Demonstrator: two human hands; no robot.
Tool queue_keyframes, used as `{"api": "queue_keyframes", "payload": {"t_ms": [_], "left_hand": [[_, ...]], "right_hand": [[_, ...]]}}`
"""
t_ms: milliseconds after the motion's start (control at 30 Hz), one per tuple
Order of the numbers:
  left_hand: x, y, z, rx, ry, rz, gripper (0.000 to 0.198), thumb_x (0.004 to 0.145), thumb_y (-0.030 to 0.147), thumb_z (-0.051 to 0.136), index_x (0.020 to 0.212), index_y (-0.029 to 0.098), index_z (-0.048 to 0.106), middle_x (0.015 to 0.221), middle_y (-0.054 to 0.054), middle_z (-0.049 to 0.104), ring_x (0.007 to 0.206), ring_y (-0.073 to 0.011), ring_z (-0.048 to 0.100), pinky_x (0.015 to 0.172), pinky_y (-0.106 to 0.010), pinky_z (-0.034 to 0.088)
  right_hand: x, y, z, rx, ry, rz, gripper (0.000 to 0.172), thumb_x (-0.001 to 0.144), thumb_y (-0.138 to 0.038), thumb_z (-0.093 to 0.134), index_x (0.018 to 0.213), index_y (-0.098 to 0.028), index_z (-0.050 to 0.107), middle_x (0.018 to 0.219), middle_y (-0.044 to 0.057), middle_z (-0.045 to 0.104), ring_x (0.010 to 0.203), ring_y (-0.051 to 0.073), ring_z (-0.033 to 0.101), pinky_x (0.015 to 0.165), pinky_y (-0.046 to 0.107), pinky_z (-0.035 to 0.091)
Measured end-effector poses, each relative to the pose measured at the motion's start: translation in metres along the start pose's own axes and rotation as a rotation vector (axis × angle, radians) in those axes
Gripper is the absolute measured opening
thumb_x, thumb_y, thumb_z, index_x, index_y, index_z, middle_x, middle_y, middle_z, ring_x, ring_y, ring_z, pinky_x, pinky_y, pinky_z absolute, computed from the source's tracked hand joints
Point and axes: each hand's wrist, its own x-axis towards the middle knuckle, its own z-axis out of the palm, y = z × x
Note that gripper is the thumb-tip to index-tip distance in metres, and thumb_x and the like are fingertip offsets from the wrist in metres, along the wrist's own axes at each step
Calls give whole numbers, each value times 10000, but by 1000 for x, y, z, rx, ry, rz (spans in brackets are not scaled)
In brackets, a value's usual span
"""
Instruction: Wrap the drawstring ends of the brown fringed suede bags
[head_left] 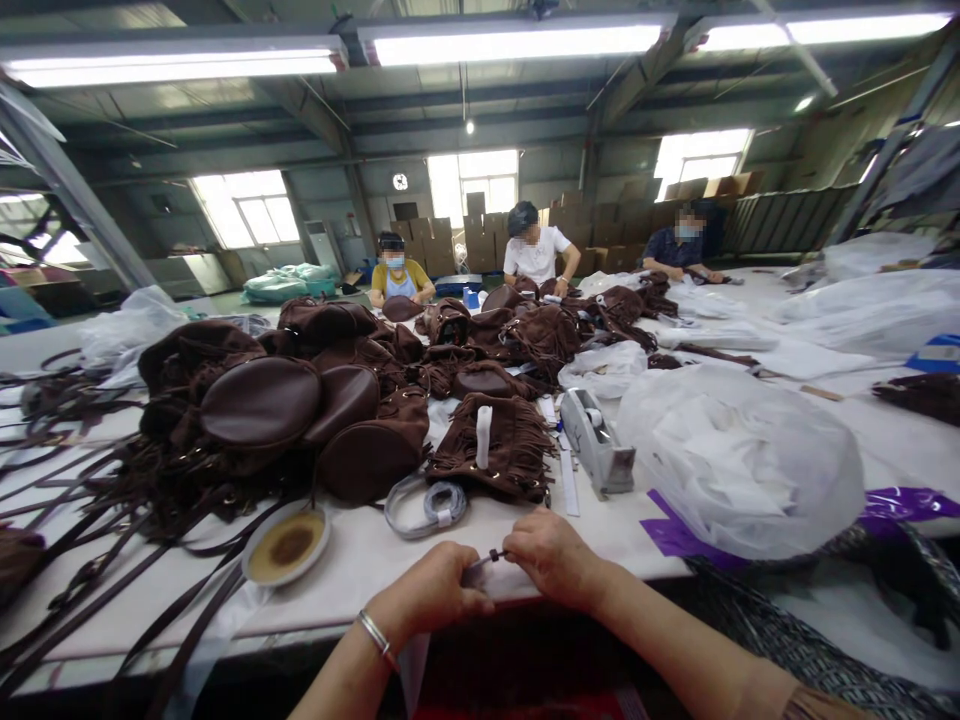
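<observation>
Near the table's front edge, my left hand point(442, 592) and my right hand point(551, 555) are close together, fingers pinched. Between them stretches a small, narrow dark strip point(493, 556) with a tiny band around it; its exact kind is too small to make out. Just beyond my hands lie a coiled grey cord or tape point(444, 506) and a brown fringed bag point(499, 455) with a white roll-like piece on top. A grey tape dispenser point(598, 440) stands past my right hand. To the left sits a white dish point(286, 545) holding yellowish stuff with a brown middle.
A big heap of brown bags point(262, 400) covers the table's middle and left, with long straps point(161, 590) trailing to the front edge. White plastic bags point(739, 455) and purple plastic point(675, 530) lie at right. Several people point(536, 250) sit across the table.
</observation>
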Motion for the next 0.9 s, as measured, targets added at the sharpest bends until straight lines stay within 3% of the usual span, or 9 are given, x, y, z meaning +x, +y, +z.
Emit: {"api": "queue_keyframes", "payload": {"t_ms": [300,467,700,900], "left_hand": [[8,8,6,-9,125,7,199,657,296,683,804,164,660,705,35,622,651,-132,501,551,-242,284],[8,9,8,-4,53,28,164,655,273,645,777,165,655,658,48,584,627,-124,471,532,-243,260],[8,15,-3,67,58,28,276,640,294,659,875,162,719,695,37,614,637,-126,473,535,-244,258],[10,24,-4,57,-6,-10,361,599,406,772,867,168,730,687,41,619,639,-135,482,535,-243,276]], "right_hand": [[0,0,-8,51,-72,27,163,902,-231,624,753,-181,670,745,33,718,721,170,633,667,308,341],[0,3,-7,67,-49,-28,154,882,-216,645,733,-179,654,744,28,706,706,160,623,659,303,335],[0,6,-10,132,-58,-122,101,869,-201,664,772,-187,691,711,6,690,684,144,622,644,289,348],[1,9,-8,166,-46,-145,104,864,-187,649,768,-199,689,692,-6,675,680,140,619,651,279,365]]}}
